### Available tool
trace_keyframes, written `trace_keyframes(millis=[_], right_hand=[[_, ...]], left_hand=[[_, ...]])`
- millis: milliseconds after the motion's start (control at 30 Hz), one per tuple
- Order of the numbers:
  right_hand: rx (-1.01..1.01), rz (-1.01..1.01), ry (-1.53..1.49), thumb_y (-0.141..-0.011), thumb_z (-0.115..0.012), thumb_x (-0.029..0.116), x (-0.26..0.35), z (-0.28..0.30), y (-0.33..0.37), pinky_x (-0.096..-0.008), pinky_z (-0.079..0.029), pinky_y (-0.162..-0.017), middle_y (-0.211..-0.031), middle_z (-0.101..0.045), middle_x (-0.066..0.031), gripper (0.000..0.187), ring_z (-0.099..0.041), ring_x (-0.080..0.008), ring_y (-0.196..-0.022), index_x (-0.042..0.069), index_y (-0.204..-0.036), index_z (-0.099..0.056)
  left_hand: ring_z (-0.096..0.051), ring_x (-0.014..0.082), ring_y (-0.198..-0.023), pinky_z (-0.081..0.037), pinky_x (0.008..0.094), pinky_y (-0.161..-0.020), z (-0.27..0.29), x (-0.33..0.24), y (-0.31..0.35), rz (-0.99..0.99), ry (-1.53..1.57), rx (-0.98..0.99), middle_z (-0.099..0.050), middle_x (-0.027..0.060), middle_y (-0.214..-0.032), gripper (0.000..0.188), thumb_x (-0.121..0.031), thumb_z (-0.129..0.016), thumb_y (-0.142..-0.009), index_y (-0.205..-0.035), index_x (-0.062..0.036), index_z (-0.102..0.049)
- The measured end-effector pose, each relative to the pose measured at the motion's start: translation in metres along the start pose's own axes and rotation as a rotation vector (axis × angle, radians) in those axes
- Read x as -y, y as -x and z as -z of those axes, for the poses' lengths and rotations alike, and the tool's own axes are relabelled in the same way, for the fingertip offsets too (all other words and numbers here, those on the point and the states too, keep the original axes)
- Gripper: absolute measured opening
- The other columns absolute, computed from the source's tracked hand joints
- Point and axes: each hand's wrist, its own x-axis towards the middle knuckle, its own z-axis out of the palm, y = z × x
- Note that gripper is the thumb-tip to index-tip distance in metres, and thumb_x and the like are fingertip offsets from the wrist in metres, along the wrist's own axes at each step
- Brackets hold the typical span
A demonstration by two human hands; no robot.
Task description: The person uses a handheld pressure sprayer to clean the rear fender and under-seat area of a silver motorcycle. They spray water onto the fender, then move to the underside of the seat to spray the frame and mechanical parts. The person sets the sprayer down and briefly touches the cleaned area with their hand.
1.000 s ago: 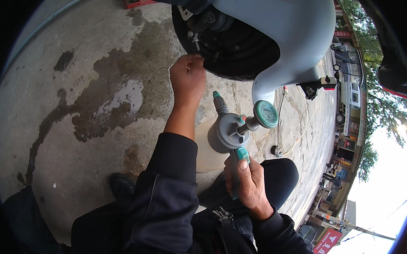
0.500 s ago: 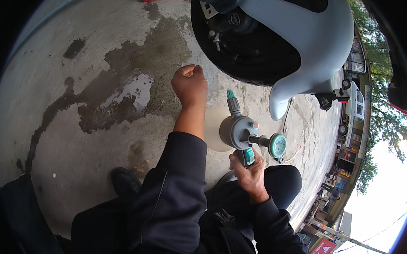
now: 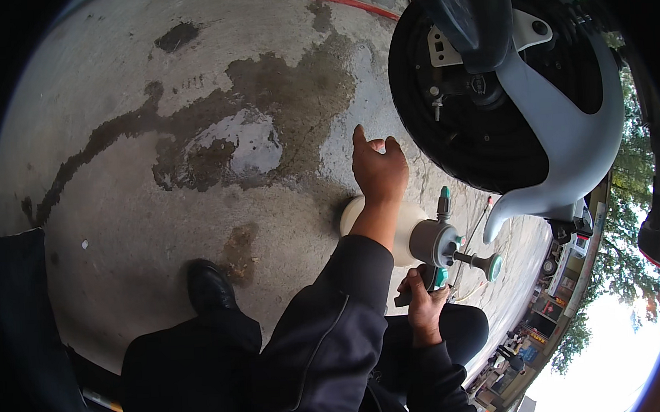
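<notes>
A pump sprayer has a cream bottle [image 3: 354, 217], a grey head [image 3: 433, 243], a green-tipped nozzle and a round green pump knob. My right hand [image 3: 426, 311] is closed round its handle beside the green trigger. In front of the bottle, my left hand [image 3: 379, 167] is raised with its fingers loosely bent and one finger sticking out; I see nothing in it. Just beyond the nozzle is a scooter wheel [image 3: 453, 136] with a black tyre, under a pale grey-blue fender [image 3: 557, 131]. My left forearm hides part of the bottle.
Wet, dark patches [image 3: 279, 82] stain the concrete floor [image 3: 138, 238]. A red metal frame [image 3: 357, 5] stands at the top. My black shoe [image 3: 209, 285] is at lower left. A thin hose [image 3: 475, 292] lies beyond the sprayer; parked vehicles and shopfronts line the right.
The view has shifted, so the wheel, sprayer and both hands appear farther right. My left hand has loosened from a closed shape, one finger now extended. The right keeps its hold on the sprayer.
</notes>
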Motion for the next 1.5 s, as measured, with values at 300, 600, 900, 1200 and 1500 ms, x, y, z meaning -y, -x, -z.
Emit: trace_keyframes(millis=[300, 600, 900, 1200, 1500], right_hand=[[-0.016, 0.062, 0.023, -0.101, -0.071, 0.02, -0.001, -0.006, -0.001, -0.0254, -0.043, -0.049, -0.065, -0.065, -0.0043, 0.023, -0.055, -0.0091, -0.052, 0.002, -0.087, -0.065], [-0.001, 0.054, 0.088, -0.101, -0.07, 0.02, 0.006, -0.007, 0.0, -0.0271, -0.041, -0.045, -0.062, -0.064, -0.0048, 0.026, -0.054, -0.0091, -0.048, 0.0, -0.084, -0.065], [0.012, -0.014, 0.032, -0.101, -0.069, 0.016, 0.003, -0.005, 0.001, -0.0258, -0.04, -0.045, -0.063, -0.064, -0.0047, 0.024, -0.053, -0.008, -0.047, 0.0, -0.084, -0.065], [0.015, 0.037, 0.053, -0.1, -0.069, 0.015, 0.0, -0.004, 0.0, -0.0258, -0.04, -0.045, -0.062, -0.064, -0.0043, 0.022, -0.053, -0.0076, -0.048, 0.0, -0.084, -0.065], [0.003, -0.041, 0.01, -0.1, -0.069, 0.015, 0.004, -0.005, 0.002, -0.0256, -0.04, -0.042, -0.062, -0.064, -0.0043, 0.021, -0.052, -0.008, -0.045, 0.001, -0.085, -0.065]], left_hand=[[-0.07, 0.0358, -0.106, -0.053, 0.0445, -0.096, -0.001, 0.004, 0.004, 0.066, 0.022, 0.003, -0.072, 0.0212, -0.11, 0.064, -0.019, -0.069, -0.094, -0.145, 0.01, -0.045], [-0.072, 0.0338, -0.097, -0.054, 0.0425, -0.091, -0.004, 0.01, 0.001, 0.121, 0.107, 0.051, -0.073, 0.0215, -0.105, 0.058, -0.021, -0.068, -0.095, -0.141, 0.009, -0.05], [-0.071, 0.0344, -0.1, -0.054, 0.043, -0.093, -0.005, 0.009, 0.004, 0.135, 0.097, 0.042, -0.072, 0.0223, -0.107, 0.067, -0.025, -0.07, -0.095, -0.146, 0.0101, -0.044], [-0.071, 0.0344, -0.1, -0.053, 0.0431, -0.094, -0.007, 0.014, 0.002, 0.127, 0.122, 0.042, -0.072, 0.022, -0.106, 0.07, -0.026, -0.071, -0.096, -0.148, 0.0111, -0.041], [-0.071, 0.0339, -0.099, -0.053, 0.0429, -0.093, -0.007, 0.016, 0.002, 0.127, 0.129, 0.041, -0.072, 0.0213, -0.105, 0.072, -0.026, -0.071, -0.096, -0.148, 0.0117, -0.039]])
